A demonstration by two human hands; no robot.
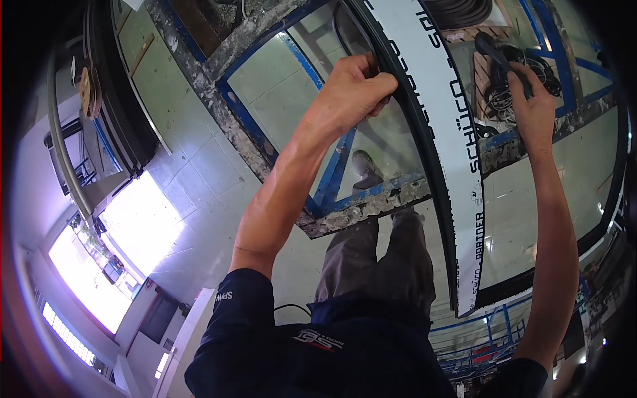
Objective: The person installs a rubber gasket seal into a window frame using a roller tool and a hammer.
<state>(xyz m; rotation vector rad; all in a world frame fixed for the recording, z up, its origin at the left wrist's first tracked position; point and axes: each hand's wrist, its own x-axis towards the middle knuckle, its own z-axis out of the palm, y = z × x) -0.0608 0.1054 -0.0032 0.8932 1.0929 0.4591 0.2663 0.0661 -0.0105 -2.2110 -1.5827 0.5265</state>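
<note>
A long window-frame profile (458,132) crosses in front of me, covered in white film printed with SCHÜCO PARTNER. Along its left side runs a black rubber gasket (424,142). My left hand (358,91) is closed at that edge, thumb and fingers pinched on the gasket near its upper part. On the far side of the profile, my right hand (533,106) wraps its fingers round a black mallet-like tool (490,46), its head pointing up and left. The exact kind of tool is hard to make out.
A blue metal work stand (251,119) with worn, padded bars (371,204) supports the profile. Behind the tool lie tangled black cables (504,99) and a coil of black strip (458,10). Dark profiles (109,99) stand at the left, near a bright doorway.
</note>
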